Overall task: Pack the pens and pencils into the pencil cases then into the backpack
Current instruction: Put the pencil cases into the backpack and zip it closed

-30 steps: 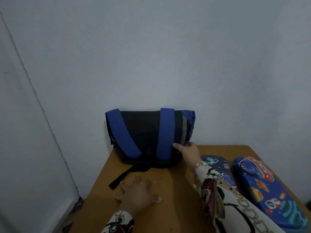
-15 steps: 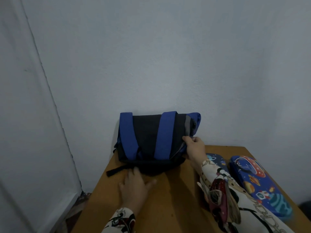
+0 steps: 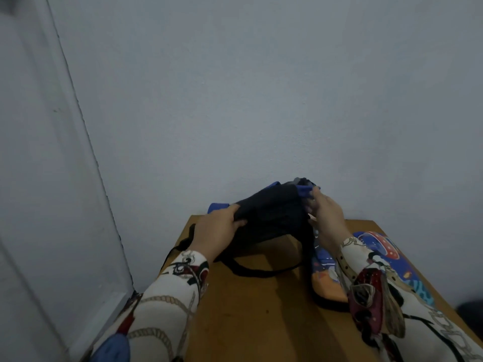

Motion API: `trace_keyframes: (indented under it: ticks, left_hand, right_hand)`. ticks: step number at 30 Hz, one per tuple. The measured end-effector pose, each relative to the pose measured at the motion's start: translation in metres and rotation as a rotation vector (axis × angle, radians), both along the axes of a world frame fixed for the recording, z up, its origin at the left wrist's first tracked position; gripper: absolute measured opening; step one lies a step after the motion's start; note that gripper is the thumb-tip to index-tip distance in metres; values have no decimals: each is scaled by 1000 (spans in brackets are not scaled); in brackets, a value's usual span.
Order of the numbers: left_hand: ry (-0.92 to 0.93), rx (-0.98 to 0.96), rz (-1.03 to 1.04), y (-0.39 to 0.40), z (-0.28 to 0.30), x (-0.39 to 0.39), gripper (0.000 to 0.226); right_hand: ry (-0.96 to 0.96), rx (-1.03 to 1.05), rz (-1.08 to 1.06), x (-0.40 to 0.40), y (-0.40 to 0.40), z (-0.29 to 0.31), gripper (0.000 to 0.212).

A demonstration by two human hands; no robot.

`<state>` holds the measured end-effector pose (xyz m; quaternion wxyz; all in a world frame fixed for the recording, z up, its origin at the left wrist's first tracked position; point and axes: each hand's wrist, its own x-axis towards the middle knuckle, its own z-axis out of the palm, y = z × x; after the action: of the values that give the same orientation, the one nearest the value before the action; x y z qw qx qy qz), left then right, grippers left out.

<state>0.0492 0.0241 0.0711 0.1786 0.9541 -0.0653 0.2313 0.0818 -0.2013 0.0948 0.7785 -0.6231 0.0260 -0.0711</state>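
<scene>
Near right edge of desk (image 3: 235,322): two cases (image 3: 326,286) lying flat. Farther back, left hand (image 3: 217,228) and right hand (image 3: 326,212) each gripping bag (image 3: 271,218), lifted off far edge. Risk: dangling strap (image 3: 261,271) snagging, fabric slipping.

Both arms reach forward in long patterned sleeves. The left hand (image 3: 218,227) is up off the tabletop, its fingers curled in a tight grip on dark cloth, thumb on top. The right hand (image 3: 326,214) is raised a bit higher and farther out, its fingertips (image 3: 312,192) pinching a blue edge. The hands are apart, facing each other.
</scene>
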Motion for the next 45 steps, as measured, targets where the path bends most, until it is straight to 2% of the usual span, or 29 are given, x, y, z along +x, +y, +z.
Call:
trace_keyframes:
  ticks: [3,7,10,13,15,18,20,23,25,27,28,30,33,34,37,39,41,42,43,45]
  left_hand:
    - [13,38,3,-6,26,2,31]
    - [36,110,7,-11,42,1,28]
    - [212,35,-37,-13,43,-3,28]
    - [371,9,-54,-16,32,-5,44]
    - [460,-9,-77,-21,18,-5,50]
    - [502,6,-58,-38,3,-8,45]
    - [479,-129,-9,-51,-3,-9,38]
    - [507,-398,18,-69,-4,-8,38]
    - [599,-601,-51,-79,-1,-4,42]
    - [642,-789,-126,-82,7,-1,40]
    - [594,-781,-118,-78,8,2,35]
    - [400,-482,-11,-57,5,12,31]
    - [271,9,192,-14,-15,14,32]
    - [320,21,220,0,-25,15,34]
    - [534,-216,203,24,-48,14,48]
    - [547,-145,235,26,-54,16,56]
    - [544,-6,271,21,-54,13,60]
    - [531,70,291,17,-53,12,60]
    - [504,135,308,12,-51,9,59]
    - [506,213,318,4,-46,4,56]
  right_hand:
    - [0,30,45,-6,-3,-2,43]
    - [142,26,124,-17,-6,-18,53]
    - [260,60,191,-24,-10,-31,53]
    - [353,127,267,-28,-13,-42,61]
    - [340,127,323,-32,-14,-44,60]
    - [285,160,279,-41,-4,-42,36]
    - [278,181,167,-50,9,-46,32]
    - [326,105,90,-60,28,-68,45]
    - [343,89,145,-75,35,-78,38]
    - [356,81,253,-85,39,-85,51]
    - [340,69,295,-88,39,-88,64]
    - [313,29,298,-86,37,-90,84]
    - [302,-13,264,-79,32,-83,81]
    - [295,-3,256,-75,30,-79,76]
    - [238,91,316,-65,27,-69,75]
    - [183,56,359,-59,31,-66,99]
    - [152,-107,359,-54,40,-65,132]
    - [133,-180,338,-50,42,-68,138]
    - [111,-221,310,-45,42,-69,132]
    - [66,-217,248,-35,36,-67,104]
